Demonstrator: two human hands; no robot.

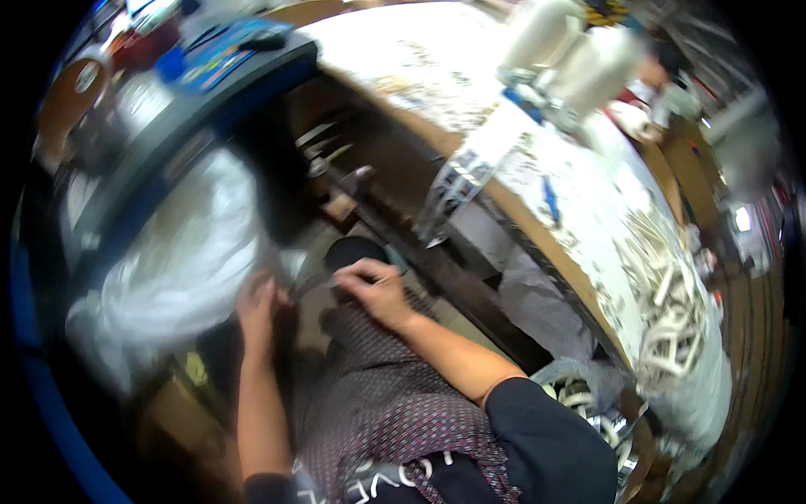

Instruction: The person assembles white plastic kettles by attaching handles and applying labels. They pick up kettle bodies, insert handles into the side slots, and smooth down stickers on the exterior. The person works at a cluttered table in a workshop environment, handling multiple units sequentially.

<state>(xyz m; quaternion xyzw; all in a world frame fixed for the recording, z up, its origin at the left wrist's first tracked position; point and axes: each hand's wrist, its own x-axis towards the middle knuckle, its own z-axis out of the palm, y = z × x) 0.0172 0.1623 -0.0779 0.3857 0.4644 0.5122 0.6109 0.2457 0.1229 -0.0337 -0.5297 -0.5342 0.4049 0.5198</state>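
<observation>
My right hand (375, 290) is above my lap with thumb and fingers pinched together. What lies between the fingertips is too small and blurred to name. Lower left of it, my left hand (262, 304) is smeared by motion, its fingers curled in. A faint, thin curved line seems to run between the two hands, but I cannot tell what it is. Right beside my left hand hangs a large translucent white plastic bag (180, 252), its mouth spread inside a dark blue-grey frame (138, 164).
A white-topped table (470, 76) littered with small scraps runs along the right. On it are a blue pen-like tool (550, 200), a strip of printed film (462, 176), white machine parts (558, 63) and a heap of cream-coloured pieces (667, 294). A plastic bag (579, 395) of parts sits below.
</observation>
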